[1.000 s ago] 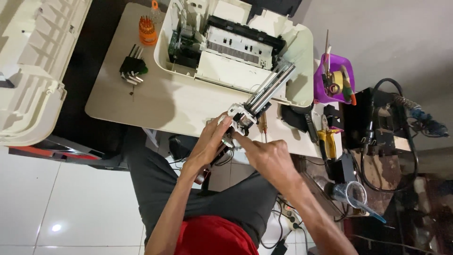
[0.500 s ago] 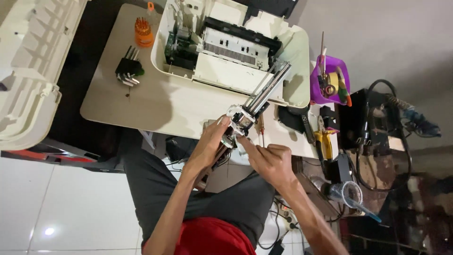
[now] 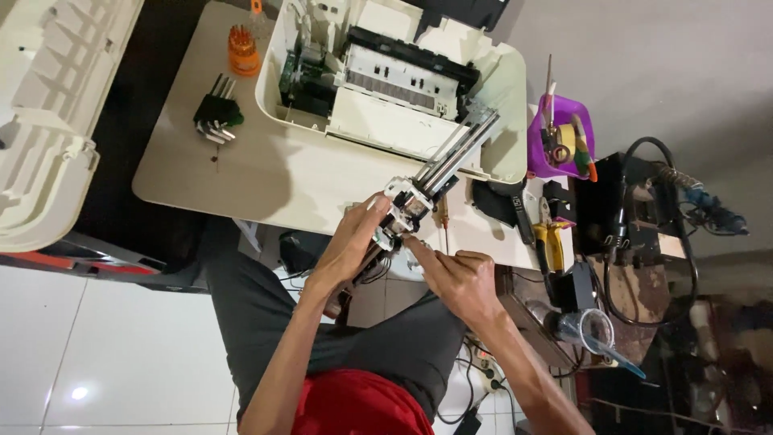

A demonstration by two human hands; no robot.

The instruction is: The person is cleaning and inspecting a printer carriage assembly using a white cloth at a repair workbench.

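Head view: the left hand (image 3: 348, 246) wraps around the near end of a printer carriage rail assembly (image 3: 431, 179) at the table's (image 3: 266, 173) near edge. The right hand's (image 3: 457, 278) narrowed fingertips pinch at that end. The assembly's long axis runs diagonally, far end resting on the opened printer (image 3: 386, 80). A steady grip with small fingertip work seems best.

Printer carriage assembly (image 3: 419, 189): white-and-black block on paired metal rails, tilted diagonally, rail ends resting on opened printer body (image 3: 386, 89), lower end off bench edge.

Repair workshop, opened printer (image 3: 394, 89), pliers (image 3: 550, 242), screwdriver set (image 3: 241, 48), cluttered bench (image 3: 266, 173)
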